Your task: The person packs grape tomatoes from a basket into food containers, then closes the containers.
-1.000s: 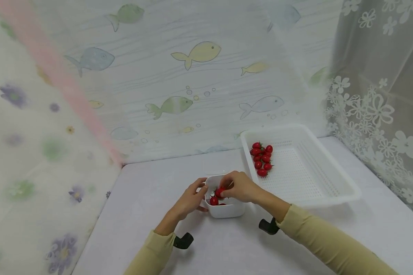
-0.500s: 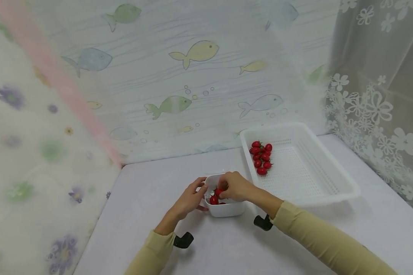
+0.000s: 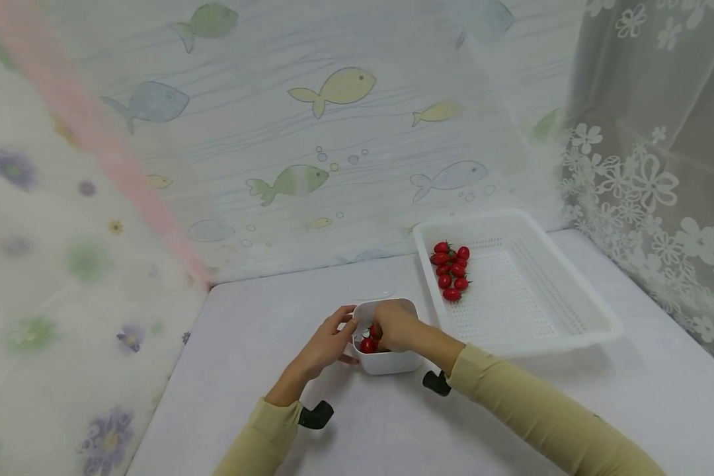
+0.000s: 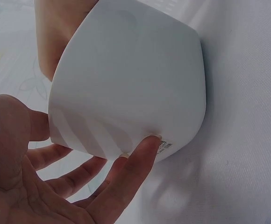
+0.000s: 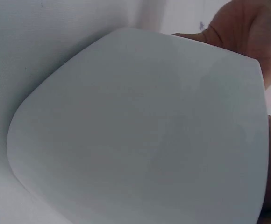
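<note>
A small white container [image 3: 389,363] stands on the table with several red cherry tomatoes [image 3: 367,345] inside. My left hand [image 3: 328,341] holds its left side. In the left wrist view the fingers [image 4: 131,175] spread against the outer wall, and the thumb reaches over the rim. My right hand [image 3: 395,325] dips into the container, wrist bent over the rim, close to a tomato. Its fingertips are mostly hidden, so whether they pinch that tomato cannot be made out. In the right wrist view the container's white wall [image 5: 140,126] blocks the fingers.
A large white perforated basket [image 3: 589,317] sits to the right, with several cherry tomatoes [image 3: 443,270] grouped along its left side. A clear lid-like edge [image 3: 381,293] shows behind the container. Fish-patterned cloth [image 3: 309,132] rises at the table's back, and a lace curtain [image 3: 654,185] hangs at the right.
My right hand has moved slightly left and down, deeper into the container; the tomato it pinched earlier is now largely hidden. My left hand stays at the container's left side.
</note>
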The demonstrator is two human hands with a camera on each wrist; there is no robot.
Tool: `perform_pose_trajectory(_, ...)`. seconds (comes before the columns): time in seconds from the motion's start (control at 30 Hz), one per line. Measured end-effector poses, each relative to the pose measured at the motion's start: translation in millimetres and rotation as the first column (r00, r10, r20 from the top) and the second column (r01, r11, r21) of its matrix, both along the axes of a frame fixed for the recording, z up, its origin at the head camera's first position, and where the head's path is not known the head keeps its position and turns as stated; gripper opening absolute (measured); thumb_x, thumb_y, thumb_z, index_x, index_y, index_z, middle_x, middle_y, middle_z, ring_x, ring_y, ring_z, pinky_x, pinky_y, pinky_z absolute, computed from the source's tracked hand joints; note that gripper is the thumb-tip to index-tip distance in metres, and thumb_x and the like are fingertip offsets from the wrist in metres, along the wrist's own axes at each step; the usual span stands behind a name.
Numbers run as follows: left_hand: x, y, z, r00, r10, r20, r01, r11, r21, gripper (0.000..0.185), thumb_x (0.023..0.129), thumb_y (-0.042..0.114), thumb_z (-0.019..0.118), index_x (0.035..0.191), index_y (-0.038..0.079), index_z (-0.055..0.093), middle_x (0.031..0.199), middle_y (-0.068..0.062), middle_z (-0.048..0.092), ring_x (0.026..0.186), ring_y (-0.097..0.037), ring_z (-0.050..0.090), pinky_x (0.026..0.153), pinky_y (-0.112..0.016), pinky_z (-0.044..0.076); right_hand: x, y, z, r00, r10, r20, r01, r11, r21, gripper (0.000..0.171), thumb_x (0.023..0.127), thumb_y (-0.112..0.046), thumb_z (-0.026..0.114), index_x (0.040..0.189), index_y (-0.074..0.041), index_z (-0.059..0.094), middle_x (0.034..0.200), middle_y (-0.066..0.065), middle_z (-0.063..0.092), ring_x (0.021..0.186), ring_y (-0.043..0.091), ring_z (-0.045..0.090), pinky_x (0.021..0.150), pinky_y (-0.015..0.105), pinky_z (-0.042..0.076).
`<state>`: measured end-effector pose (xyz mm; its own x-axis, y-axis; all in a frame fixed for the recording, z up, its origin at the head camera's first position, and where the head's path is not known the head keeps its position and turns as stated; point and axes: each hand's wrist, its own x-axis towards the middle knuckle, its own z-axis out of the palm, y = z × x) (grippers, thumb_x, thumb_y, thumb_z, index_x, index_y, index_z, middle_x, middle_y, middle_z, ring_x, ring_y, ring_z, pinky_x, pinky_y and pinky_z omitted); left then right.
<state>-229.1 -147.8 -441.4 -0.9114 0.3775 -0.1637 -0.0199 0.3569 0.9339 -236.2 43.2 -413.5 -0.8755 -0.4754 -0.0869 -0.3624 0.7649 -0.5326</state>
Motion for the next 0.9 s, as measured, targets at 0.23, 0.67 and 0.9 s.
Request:
perform_pose_trajectory(0.23, -0.3, -0.9, -0.2, 1.0, 0.005, -0.012, -0.005, 1.0, 0.006, 0.042, 0.111, 0.024, 0.046, 0.151, 0.013, 0.042, 0.15, -0.021, 0.043, 0.118, -0.043, 0.058, 0.067, -0.044, 0.065, 0.7, -3.3, -0.8, 1.0, -0.021, 0.021, 0.021, 1.0, -0.011, 0.011, 0.08, 0.005, 0.082, 0.086, 0.001, 0.074, 0.073, 0.004, 0.067, 0.07, 0.017, 0.057, 0.064, 0.031, 0.058)
perform_pose_trajectory(0.67, 0.3, 0.4, -0.7, 1.0, 0.0, -0.015, 0.0, 1.0, 0.002, 0.041, 0.111, 0.023, 0.046, 0.15, 0.013, 0.043, 0.149, -0.022, 0.044, 0.116, -0.041, 0.06, 0.067, -0.045, 0.065, 9.5, 6.0, 20.9, 1.0, 0.013, -0.027, -0.012, 0.999, 0.045, 0.009, 0.083, -0.006, 0.081, 0.08, -0.007, 0.072, 0.07, -0.002, 0.063, 0.07, 0.015, 0.055, 0.06, 0.029, 0.048)
perform_pose_trajectory(0.9, 0.4, 0.5, 0.2, 1.0, -0.002, -0.007, 0.002, 1.0, 0.003, 0.042, 0.111, 0.022, 0.046, 0.151, 0.012, 0.042, 0.149, -0.022, 0.043, 0.12, -0.043, 0.057, 0.067, -0.044, 0.065, 19.6, 28.4, 42.7, 0.999, 0.01, 0.038, -0.007, 0.997, -0.078, 0.022, 0.089, -0.011, 0.077, 0.108, -0.002, 0.071, 0.103, 0.011, 0.069, 0.097, 0.025, 0.061, 0.08, 0.038, 0.06)
